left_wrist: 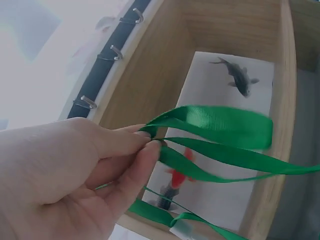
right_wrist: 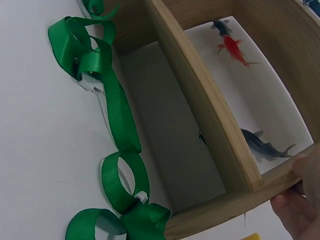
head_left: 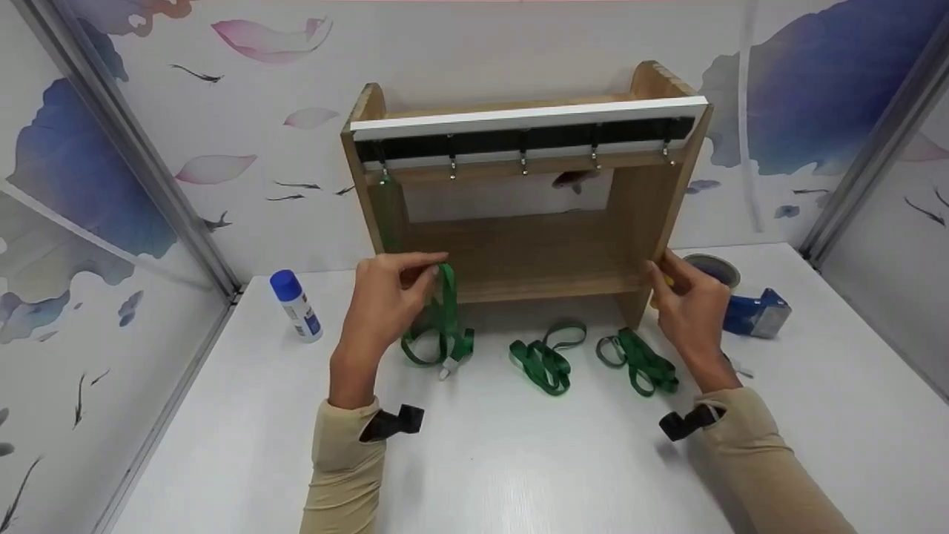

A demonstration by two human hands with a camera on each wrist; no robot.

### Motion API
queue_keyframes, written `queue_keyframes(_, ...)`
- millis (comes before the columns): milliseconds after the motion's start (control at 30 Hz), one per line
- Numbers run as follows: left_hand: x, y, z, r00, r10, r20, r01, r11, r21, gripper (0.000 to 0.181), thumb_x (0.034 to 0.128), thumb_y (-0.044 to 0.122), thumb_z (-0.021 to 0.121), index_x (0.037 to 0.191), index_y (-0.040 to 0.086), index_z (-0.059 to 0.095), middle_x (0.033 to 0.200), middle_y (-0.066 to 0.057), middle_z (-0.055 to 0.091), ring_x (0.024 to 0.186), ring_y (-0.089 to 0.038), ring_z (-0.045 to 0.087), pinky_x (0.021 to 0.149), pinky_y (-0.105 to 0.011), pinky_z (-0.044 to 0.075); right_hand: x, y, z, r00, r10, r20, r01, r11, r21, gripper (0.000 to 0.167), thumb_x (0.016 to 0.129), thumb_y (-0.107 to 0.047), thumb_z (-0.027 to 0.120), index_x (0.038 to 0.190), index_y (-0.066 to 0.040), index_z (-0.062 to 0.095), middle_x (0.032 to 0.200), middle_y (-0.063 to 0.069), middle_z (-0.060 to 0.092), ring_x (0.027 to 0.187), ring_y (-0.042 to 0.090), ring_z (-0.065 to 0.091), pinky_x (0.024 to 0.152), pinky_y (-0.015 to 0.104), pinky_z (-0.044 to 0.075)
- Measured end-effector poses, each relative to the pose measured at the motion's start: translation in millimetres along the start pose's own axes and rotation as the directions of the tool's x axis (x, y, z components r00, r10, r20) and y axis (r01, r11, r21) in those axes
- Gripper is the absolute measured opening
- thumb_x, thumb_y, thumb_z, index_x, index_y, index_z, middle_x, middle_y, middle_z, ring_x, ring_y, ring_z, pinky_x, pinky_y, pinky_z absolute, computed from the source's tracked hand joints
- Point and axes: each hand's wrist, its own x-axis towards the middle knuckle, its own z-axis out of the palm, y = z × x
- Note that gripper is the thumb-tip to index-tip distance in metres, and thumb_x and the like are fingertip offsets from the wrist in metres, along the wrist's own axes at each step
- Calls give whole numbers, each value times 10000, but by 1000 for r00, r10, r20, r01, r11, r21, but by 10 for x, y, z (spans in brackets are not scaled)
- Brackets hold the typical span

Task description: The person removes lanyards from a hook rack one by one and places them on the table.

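Observation:
My left hand (head_left: 385, 300) pinches a green ribbon lanyard (head_left: 448, 304) between thumb and fingertips, in front of the shelf's lower left. Loops of the lanyard (left_wrist: 220, 125) spread from the pinch in the left wrist view. My right hand (head_left: 693, 300) grips the right side panel of a wooden shelf (head_left: 534, 256). A white and black strip with several metal hooks (head_left: 524, 162) runs along the shelf's upper front. Another green lanyard (head_left: 389, 211) hangs at the leftmost hook. Two bundled green lanyards, a middle one (head_left: 545, 363) and a right one (head_left: 646, 362), lie on the table.
A glue stick with a blue cap (head_left: 296, 305) stands left of the shelf. To the right are a blue tape dispenser (head_left: 756, 313) and a roll of tape (head_left: 713, 268). Patterned panels enclose the white table (head_left: 519, 467) at the back and sides.

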Motion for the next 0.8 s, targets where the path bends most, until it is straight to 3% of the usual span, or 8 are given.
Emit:
queue_keyframes(100,12,-38,27,997,-41,61,42,999,-14,265,1072,136,689,1302,191,810,1264,-65,805,1062,-226,772,959,-384,672,-1,10,-2,1000,-7,-1,7,1000,7,431,1077,-296,694,1479,-145,658,1404,94,736,1288,297,734,1000,411,622)
queue_keyframes(300,31,-136,136,980,-80,181,87,996,-30,269,1076,154,664,1307,144,801,1291,-77,788,1138,-252,775,991,-413,663,0,2,-6,1000,-9,-2,9,1000,6,422,1078,-296,690,1477,-162,662,1410,80,735,1291,300,733,981,302,615)
queue_keyframes(500,43,-166,317,968,-90,235,86,996,26,220,1026,263,770,1203,157,848,1168,-27,823,1006,-201,763,910,-367,682,3,-1,-10,1000,-2,-3,2,1000,1,418,1076,-318,689,1474,-190,669,1415,62,732,1294,289,731,952,226,610)
queue_keyframes(633,44,-155,516,962,-82,259,58,993,98,140,1000,189,806,1122,177,874,1110,-19,824,977,-191,716,906,-345,675,2,4,-9,1000,-6,-3,6,1000,8,417,1075,-314,690,1472,-187,670,1414,71,734,1292,299,732,952,212,602)
queue_keyframes(800,-42,-144,900,929,-103,356,4,964,267,169,1019,49,744,1123,107,864,1176,-92,785,1072,-236,664,997,-398,653,-10,3,1,1000,3,-6,-3,1000,4,427,1073,-289,699,1483,-174,658,1408,97,736,1297,315,727,989,361,620)
